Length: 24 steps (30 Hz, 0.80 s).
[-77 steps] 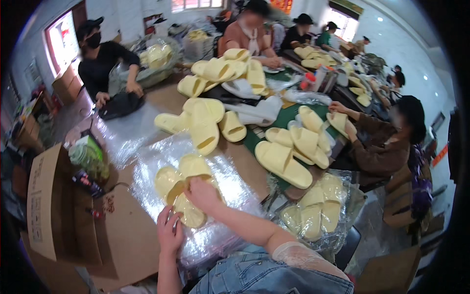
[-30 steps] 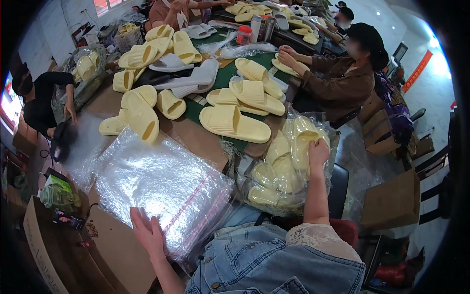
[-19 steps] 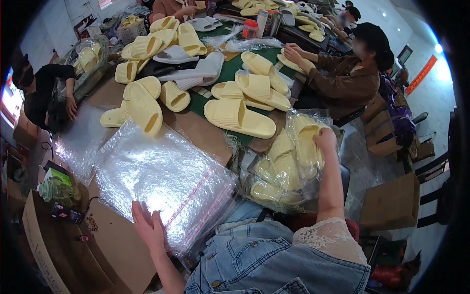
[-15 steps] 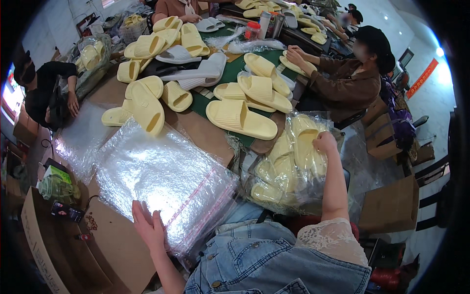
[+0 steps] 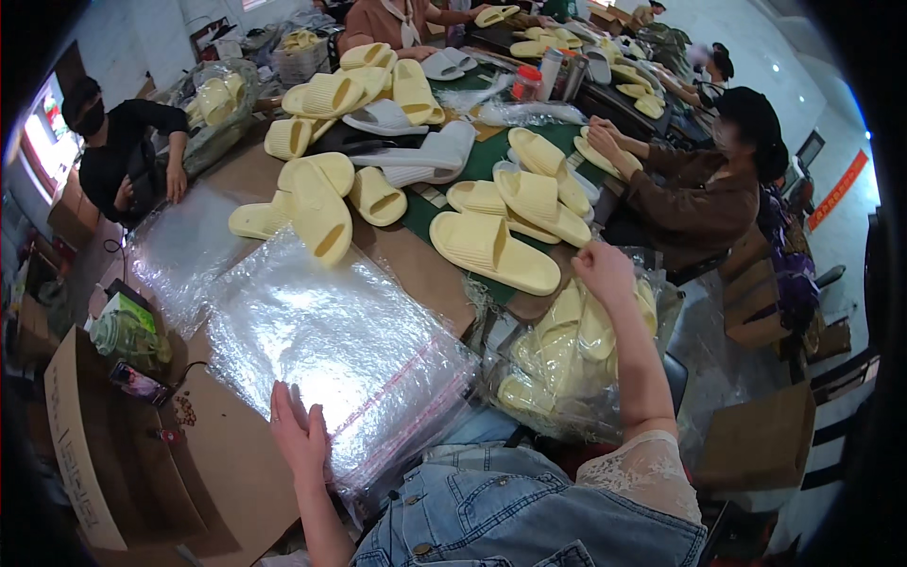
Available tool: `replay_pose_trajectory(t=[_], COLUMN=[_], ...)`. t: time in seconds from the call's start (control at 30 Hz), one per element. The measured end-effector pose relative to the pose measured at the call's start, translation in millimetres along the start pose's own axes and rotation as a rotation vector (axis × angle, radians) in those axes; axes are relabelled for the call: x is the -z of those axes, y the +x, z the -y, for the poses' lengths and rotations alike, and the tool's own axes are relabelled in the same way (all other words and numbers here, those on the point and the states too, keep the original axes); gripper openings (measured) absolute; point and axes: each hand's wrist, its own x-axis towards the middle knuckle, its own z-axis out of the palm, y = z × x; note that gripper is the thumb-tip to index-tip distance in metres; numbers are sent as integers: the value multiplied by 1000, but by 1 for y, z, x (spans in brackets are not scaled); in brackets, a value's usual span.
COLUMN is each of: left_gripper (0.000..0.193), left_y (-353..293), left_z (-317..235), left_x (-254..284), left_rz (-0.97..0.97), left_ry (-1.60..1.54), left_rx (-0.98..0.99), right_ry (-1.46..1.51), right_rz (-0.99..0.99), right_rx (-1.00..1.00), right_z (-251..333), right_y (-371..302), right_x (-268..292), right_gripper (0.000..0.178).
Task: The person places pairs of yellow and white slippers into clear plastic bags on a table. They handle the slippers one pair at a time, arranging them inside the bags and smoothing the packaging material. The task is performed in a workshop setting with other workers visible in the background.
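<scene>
My left hand (image 5: 300,435) lies with fingers stretched out on the near left edge of a stack of clear plastic bags (image 5: 312,331) with pink-striped edges. My right hand (image 5: 605,272) is above the far side of a clear sack (image 5: 529,364) of wrapped yellow slippers, fingers curled closed. What it holds, if anything, is hidden. Just beyond its fingertips is the end of a ribbed yellow slipper (image 5: 534,197), lying in a pile. A larger-looking yellow slipper (image 5: 496,253) lies left of that hand. More yellow slippers (image 5: 321,208) rest at the far edge of the bag stack.
Grey slippers (image 5: 430,156) lie mid-table among yellow ones. A red-lidded jar (image 5: 526,83) and bottles stand farther back. One co-worker (image 5: 699,184) handles a slipper at right; another person (image 5: 123,151) is at left. An open carton (image 5: 104,425) and a phone (image 5: 137,381) are near left.
My right hand has moved from the sack of wrapped slippers away toward the slipper pile on the table. My left hand stays on the bags. The whole view has shifted slightly.
</scene>
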Motion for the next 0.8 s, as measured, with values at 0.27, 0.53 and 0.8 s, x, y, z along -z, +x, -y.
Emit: replay_pose_trajectory(t=[0.27,0.53,0.8], left_gripper=[69,69,64], left_y=[-1,-6,-3], left_z=[10,13,13], left_x=[-4,-9,-9], left_rz=[-25,-80,-99], left_ry=[0,-7,-51], left_rx=[-16,-4,-36], right_ry=[18,720,775], right_rz=[-331,-67,-595], right_rx=[9,220,452], right_z=[-2,-29,3], right_y=[136,231,181], right_x=[-65,-113,-102], right_gripper=[56,53,19])
